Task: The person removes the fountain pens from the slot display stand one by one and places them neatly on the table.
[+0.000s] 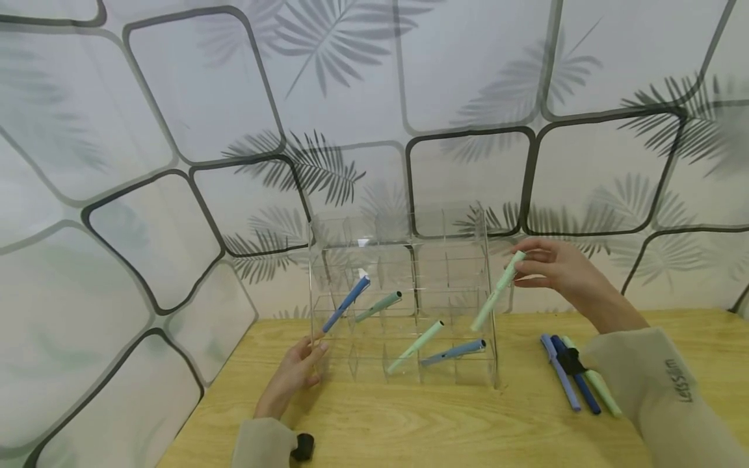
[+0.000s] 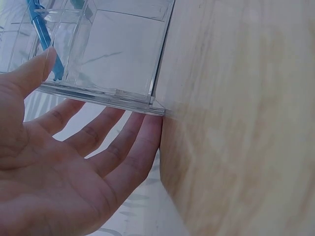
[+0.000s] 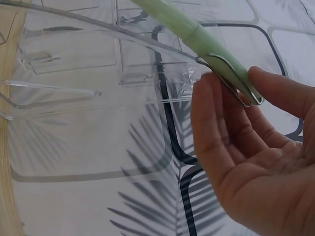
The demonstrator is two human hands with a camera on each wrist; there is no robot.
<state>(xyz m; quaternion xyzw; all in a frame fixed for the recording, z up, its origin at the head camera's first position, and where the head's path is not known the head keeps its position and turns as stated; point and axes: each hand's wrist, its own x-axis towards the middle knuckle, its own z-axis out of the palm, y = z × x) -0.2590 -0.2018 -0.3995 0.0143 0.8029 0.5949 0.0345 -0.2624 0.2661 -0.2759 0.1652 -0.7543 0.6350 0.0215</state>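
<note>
A clear compartment rack (image 1: 433, 266) stands upright on the table. My left hand (image 1: 295, 370) holds its lower left side, thumb at the front and fingers along the outer panel (image 2: 98, 96). My right hand (image 1: 547, 266) pinches a light green pen (image 1: 497, 292) by its clip end, thumb on one side and fingers on the other. That pen (image 3: 197, 42) slants across the rack's right edge, its metal clip toward my fingers. Leaning in the compartments are a blue pen (image 1: 346, 304), a grey-green pen (image 1: 379, 307), another light green pen (image 1: 415, 348) and a grey-blue pen (image 1: 453, 352).
On the table (image 1: 445, 429), right of the rack, lie a lavender pen (image 1: 562, 374), a dark blue pen (image 1: 585, 390) and a light green pen (image 1: 605, 393), partly under my right sleeve (image 1: 649, 370) in the head view. A patterned curtain (image 1: 363, 84) hangs close behind the rack.
</note>
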